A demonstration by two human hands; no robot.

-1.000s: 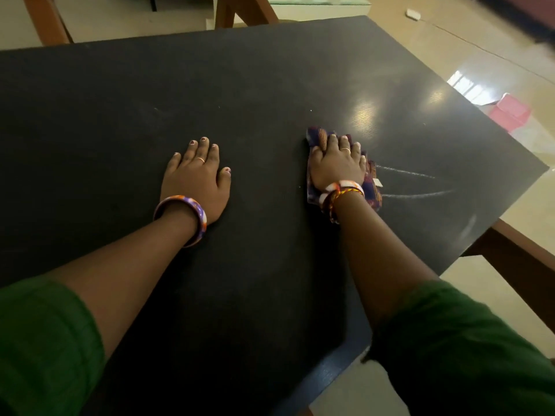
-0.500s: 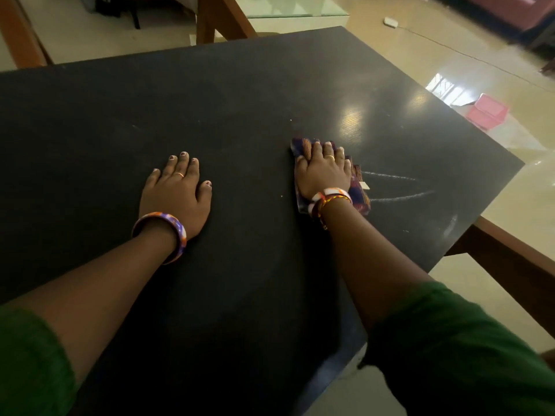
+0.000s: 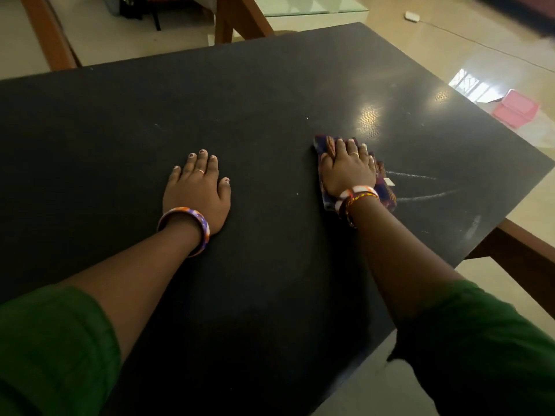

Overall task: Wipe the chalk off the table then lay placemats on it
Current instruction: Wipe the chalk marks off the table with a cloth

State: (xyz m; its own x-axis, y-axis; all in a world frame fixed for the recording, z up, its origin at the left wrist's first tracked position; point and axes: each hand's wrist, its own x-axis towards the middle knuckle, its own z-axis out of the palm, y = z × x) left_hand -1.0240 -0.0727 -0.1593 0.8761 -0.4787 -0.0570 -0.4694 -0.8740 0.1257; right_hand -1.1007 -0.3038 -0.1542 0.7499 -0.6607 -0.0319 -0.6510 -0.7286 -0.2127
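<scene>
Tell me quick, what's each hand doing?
Left hand: open, flat on the black table, holding nothing.
Right hand: open, fingers straight, pressing the patterned cloth down.

Black table (image 3: 270, 100), white chalk lines (image 3: 420, 187), purple-orange patterned cloth (image 3: 386, 190).

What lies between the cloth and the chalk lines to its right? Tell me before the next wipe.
Nothing visible does. The cloth, pressed flat under the right hand, sits just left of the chalk lines, with only bare table between them.
</scene>
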